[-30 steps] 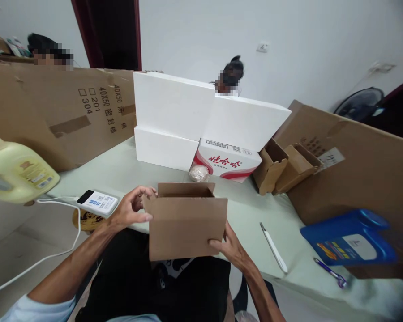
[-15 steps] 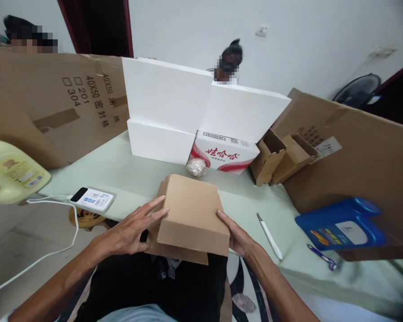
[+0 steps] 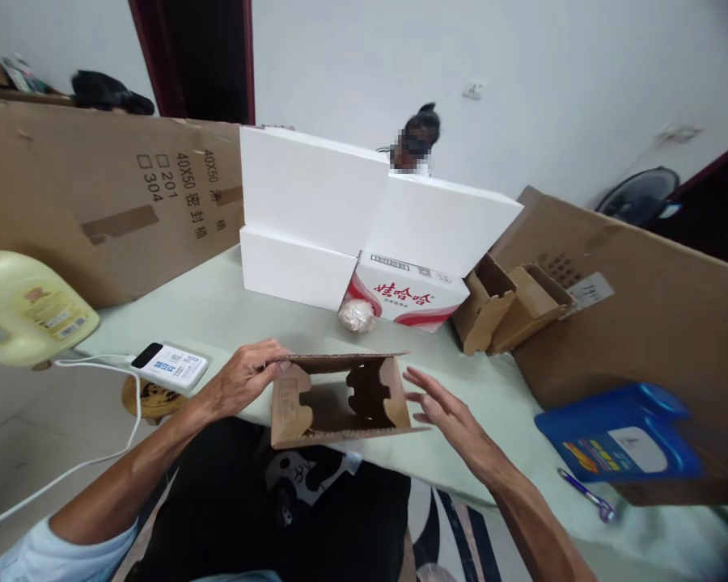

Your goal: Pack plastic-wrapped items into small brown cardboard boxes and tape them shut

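Note:
A small brown cardboard box (image 3: 291, 412) is tilted at the table's front edge, its open side facing me. Through the opening its inside shows, with notched flaps at the left and right ends. My left hand (image 3: 251, 372) pinches the box's upper left corner between thumb and fingers. To the right, my right hand (image 3: 449, 416) has its fingers spread close beside the box's right end; whether a fingertip touches it I cannot tell.
A crumpled clear plastic ball (image 3: 357, 315) lies before the red-and-white carton (image 3: 406, 293). White boxes (image 3: 315, 182) stand behind. Two small cardboard boxes (image 3: 531, 303), a blue bottle (image 3: 622, 432) and a purple pen (image 3: 586, 493) are right; a phone-like device (image 3: 170, 365) and yellow jug (image 3: 33, 307) left.
The box has turned so its open side faces me instead of its closed panel. My right hand has come off its side and opened. The white cutter on the table no longer shows.

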Available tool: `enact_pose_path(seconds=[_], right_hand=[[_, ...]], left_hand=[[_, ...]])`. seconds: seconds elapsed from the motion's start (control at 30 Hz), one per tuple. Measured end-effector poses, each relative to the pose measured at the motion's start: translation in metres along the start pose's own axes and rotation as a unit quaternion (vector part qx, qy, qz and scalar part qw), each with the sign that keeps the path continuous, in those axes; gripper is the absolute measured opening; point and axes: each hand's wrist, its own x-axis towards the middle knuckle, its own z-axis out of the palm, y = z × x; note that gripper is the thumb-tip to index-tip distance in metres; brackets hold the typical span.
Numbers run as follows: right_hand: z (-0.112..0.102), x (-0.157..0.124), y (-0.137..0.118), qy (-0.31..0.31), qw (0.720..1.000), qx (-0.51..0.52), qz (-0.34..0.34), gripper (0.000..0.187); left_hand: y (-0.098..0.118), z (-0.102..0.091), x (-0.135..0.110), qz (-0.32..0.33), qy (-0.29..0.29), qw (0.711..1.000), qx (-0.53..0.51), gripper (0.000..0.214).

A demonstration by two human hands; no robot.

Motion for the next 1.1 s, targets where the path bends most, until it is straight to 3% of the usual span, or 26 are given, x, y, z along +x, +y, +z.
enact_pose_path(seconds=[0.1, 0.2, 0.3, 0.37, 0.43, 0.57, 0.7, 0.77, 0.87, 0.97, 1.1], right_hand=[[0.011, 0.004, -0.015, 0.052, 0.993, -0.046, -0.093, 0.075], [0.024, 0.017, -0.023, 0.064, 0.988, -0.065, -0.124, 0.063], [0.028, 0.034, -0.027, 0.088, 0.988, -0.051, -0.118, 0.064], [0.028, 0.042, -0.028, 0.082, 0.991, -0.035, -0.096, 0.070], [0.028, 0.047, -0.030, 0.075, 0.994, -0.030, -0.079, 0.075], [0.028, 0.048, -0.037, 0.118, 0.985, -0.058, -0.113, 0.071], [0.028, 0.040, -0.054, 0.151, 0.949, -0.131, -0.244, 0.040], [0.029, 0.036, -0.063, 0.134, 0.923, -0.184, -0.309, 0.028], [0.034, 0.035, -0.074, 0.073, 0.896, -0.241, -0.366, 0.032], [0.040, 0.042, -0.078, 0.017, 0.893, -0.250, -0.374, 0.041], [0.050, 0.055, -0.079, 0.009, 0.888, -0.234, -0.396, 0.040]], left_hand=[[-0.004, 0.002, 0.009, -0.056, 0.028, 0.998, -0.005, 0.037], [-0.005, 0.000, 0.009, -0.060, 0.078, 0.994, -0.041, 0.041], [-0.004, -0.007, 0.002, 0.020, 0.027, 0.995, -0.098, 0.063], [-0.004, -0.011, -0.003, 0.059, -0.030, 0.994, -0.083, 0.089], [-0.005, -0.011, -0.006, 0.063, -0.051, 0.996, -0.036, 0.101], [-0.008, -0.005, -0.007, 0.033, -0.021, 0.999, 0.009, 0.085], [-0.010, -0.001, -0.004, 0.029, -0.007, 0.999, 0.029, 0.078], [-0.010, 0.000, -0.002, 0.050, -0.007, 0.998, 0.039, 0.067], [-0.012, 0.001, 0.000, 0.063, -0.010, 0.996, 0.055, 0.058], [-0.012, 0.002, 0.000, 0.053, -0.016, 0.995, 0.077, 0.057], [-0.011, 0.005, -0.002, 0.045, -0.018, 0.994, 0.094, 0.050]])
